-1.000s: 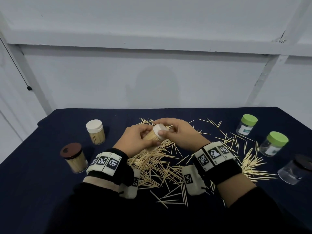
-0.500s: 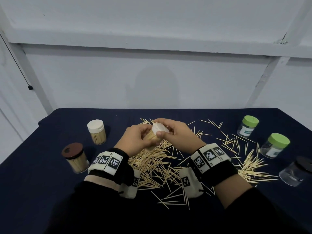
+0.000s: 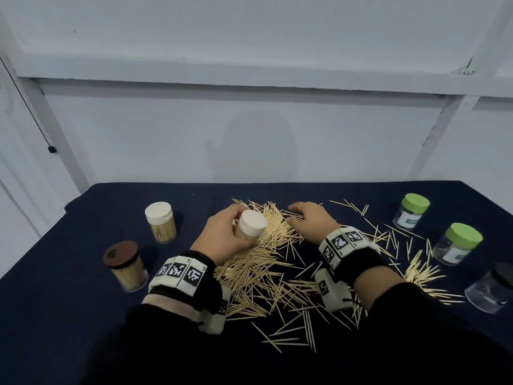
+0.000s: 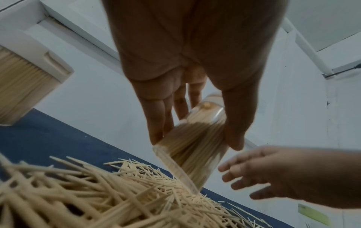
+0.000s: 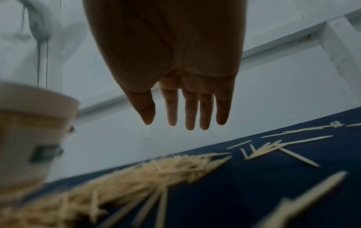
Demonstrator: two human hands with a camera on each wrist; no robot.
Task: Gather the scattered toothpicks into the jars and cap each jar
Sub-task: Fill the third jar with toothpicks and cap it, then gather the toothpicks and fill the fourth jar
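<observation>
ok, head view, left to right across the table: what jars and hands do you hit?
Brown-lid jar → white-lid jar → left hand gripping a white-capped jar → right hand, open over the toothpicks → far green-lid jar → near green-lid jar → dark-lid jar.

Staged recording or test setup rather than a home. Indicators: bare white panelled wall (image 3: 249,129) with framing strips, bench (image 3: 55,315) covered in plain navy cloth, fiducial-marker wristbands (image 3: 180,272) on both wrists.
</observation>
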